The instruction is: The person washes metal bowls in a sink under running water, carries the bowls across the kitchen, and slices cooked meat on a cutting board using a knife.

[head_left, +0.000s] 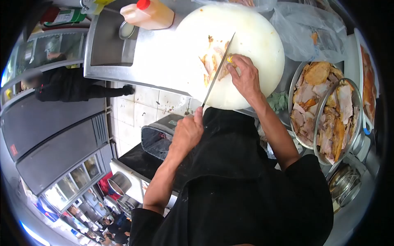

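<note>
My left hand is closed around the handle of a long, narrow-bladed knife, and the handle is mostly hidden. The blade slants up and right over a round white cutting board. Left of the blade lies a cluster of cooked meat pieces, pale with browned edges. My right hand is just right of the blade, its fingers bent down onto a piece of the meat. Something small and yellow shows at its fingertips; I cannot make out what it is.
Two overlapping metal trays of cut meat stand at right, below a clear plastic bag. A red-capped jug and a sink are at upper left. Below the counter stands a lined bin. Another person is at left.
</note>
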The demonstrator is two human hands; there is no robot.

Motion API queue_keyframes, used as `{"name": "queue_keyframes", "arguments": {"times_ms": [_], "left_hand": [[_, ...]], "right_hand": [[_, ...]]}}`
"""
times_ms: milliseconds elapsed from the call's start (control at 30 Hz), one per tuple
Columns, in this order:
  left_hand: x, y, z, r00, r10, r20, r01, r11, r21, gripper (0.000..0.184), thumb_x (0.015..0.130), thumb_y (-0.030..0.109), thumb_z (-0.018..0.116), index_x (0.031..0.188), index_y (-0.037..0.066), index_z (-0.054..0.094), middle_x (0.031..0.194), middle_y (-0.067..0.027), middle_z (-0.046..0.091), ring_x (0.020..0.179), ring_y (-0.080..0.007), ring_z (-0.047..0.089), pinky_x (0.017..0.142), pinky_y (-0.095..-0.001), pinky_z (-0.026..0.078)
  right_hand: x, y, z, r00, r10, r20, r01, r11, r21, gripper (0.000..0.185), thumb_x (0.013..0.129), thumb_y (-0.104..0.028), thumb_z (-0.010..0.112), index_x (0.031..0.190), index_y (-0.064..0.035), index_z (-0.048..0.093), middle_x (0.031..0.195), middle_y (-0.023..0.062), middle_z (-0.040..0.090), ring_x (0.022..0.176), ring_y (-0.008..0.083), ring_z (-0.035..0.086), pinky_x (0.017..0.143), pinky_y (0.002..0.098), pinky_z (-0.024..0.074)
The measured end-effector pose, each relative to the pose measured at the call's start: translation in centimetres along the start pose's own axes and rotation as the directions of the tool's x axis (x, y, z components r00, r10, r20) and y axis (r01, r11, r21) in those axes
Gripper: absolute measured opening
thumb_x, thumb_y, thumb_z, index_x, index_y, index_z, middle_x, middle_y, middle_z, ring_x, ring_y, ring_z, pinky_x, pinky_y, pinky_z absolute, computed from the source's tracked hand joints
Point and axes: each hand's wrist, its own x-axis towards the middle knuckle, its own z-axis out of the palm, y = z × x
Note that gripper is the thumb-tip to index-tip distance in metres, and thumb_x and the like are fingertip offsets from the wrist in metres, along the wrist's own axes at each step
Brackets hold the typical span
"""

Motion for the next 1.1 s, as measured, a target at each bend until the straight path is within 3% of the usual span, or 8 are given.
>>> {"name": "queue_keyframes", "arguments": {"times_ms": [67,167,333,433,600,833,967,1100], "left_hand": [[0.0,1.0,-1.1,0.974,-0.224,-0.027,0.215,0.959,-0.182,0.049,0.105,0.033,0.041,0.088,-0.008,0.060,0.081,-0.0367,0.061,0.080,-0.0568,0.058,0.071,-0.0610,0.046],[-2.8,1.1,-1.2,0.961,-0.276,-0.029,0.262,0.939,-0.224,0.061,0.105,0.042,0.037,0.077,-0.008,0.059,0.080,-0.0387,0.060,0.085,-0.0589,0.056,0.075,-0.0620,0.044],[-4.5,0.7,0.5,0.937,-0.344,0.058,0.349,0.926,-0.143,0.061,0.105,0.043,0.038,0.083,-0.009,0.062,0.082,-0.0391,0.060,0.085,-0.0580,0.058,0.076,-0.0614,0.046],[-0.8,0.0,2.2,0.976,-0.215,0.042,0.219,0.961,-0.168,0.063,0.104,0.044,0.038,0.084,-0.009,0.064,0.085,-0.0396,0.060,0.088,-0.0573,0.058,0.079,-0.0604,0.047],[-0.8,0.8,-1.2,0.959,-0.283,-0.026,0.274,0.943,-0.187,0.062,0.104,0.044,0.039,0.080,-0.008,0.062,0.084,-0.0404,0.059,0.089,-0.0583,0.057,0.080,-0.0609,0.046],[-5.2,-0.1,0.7,0.946,-0.317,0.065,0.323,0.934,-0.150,0.055,0.104,0.038,0.040,0.082,-0.008,0.062,0.082,-0.0404,0.059,0.085,-0.0583,0.057,0.075,-0.0613,0.046],[0.5,0.4,1.8,0.995,-0.094,0.034,0.098,0.986,-0.133,0.054,0.105,0.036,0.038,0.085,-0.008,0.063,0.084,-0.0383,0.060,0.087,-0.0575,0.057,0.078,-0.0616,0.044],[0.0,1.6,-1.2,0.968,-0.249,0.016,0.247,0.949,-0.193,0.058,0.105,0.038,0.038,0.081,-0.008,0.063,0.083,-0.0392,0.059,0.088,-0.0578,0.056,0.079,-0.0614,0.044]], "right_hand": [[0.1,0.3,-0.1,1.000,0.027,-0.008,-0.027,1.000,-0.006,0.023,0.081,-0.001,0.070,0.102,0.0045,0.065,0.111,0.0195,0.066,0.103,0.0373,0.061,0.091,0.0415,0.0507],[-0.2,0.3,0.0,0.999,0.034,-0.032,-0.034,0.999,0.002,0.023,0.079,0.000,0.071,0.101,0.0041,0.065,0.111,0.0192,0.066,0.103,0.0371,0.062,0.090,0.0413,0.0509],[-0.3,0.4,-0.1,0.998,0.031,-0.054,-0.030,0.999,0.024,0.021,0.080,-0.001,0.072,0.100,0.0033,0.066,0.109,0.0186,0.067,0.103,0.0363,0.062,0.089,0.0406,0.0516],[-0.2,0.4,0.0,1.000,-0.012,-0.013,0.011,1.000,-0.017,0.021,0.081,-0.004,0.073,0.101,0.0025,0.067,0.108,0.0172,0.068,0.102,0.0342,0.064,0.088,0.0392,0.0520],[-0.3,0.3,-0.3,0.999,0.037,-0.030,-0.037,0.999,-0.006,0.020,0.079,-0.001,0.072,0.098,0.0029,0.066,0.106,0.0173,0.068,0.100,0.0353,0.063,0.086,0.0406,0.0519],[-0.3,0.1,-0.3,0.997,0.068,-0.039,-0.067,0.997,0.030,0.019,0.080,-0.004,0.074,0.097,0.0017,0.069,0.106,0.0156,0.069,0.101,0.0323,0.065,0.086,0.0377,0.0528],[-0.4,0.4,-0.1,0.999,0.012,-0.046,-0.012,1.000,0.014,0.020,0.077,0.002,0.072,0.097,0.0015,0.067,0.102,0.0158,0.069,0.097,0.0341,0.064,0.083,0.0403,0.0525],[-0.5,0.8,-0.9,0.998,0.063,-0.029,-0.062,0.998,0.020,0.021,0.076,0.004,0.070,0.096,0.0013,0.067,0.102,0.0152,0.069,0.096,0.0328,0.065,0.083,0.0396,0.0530]]}}
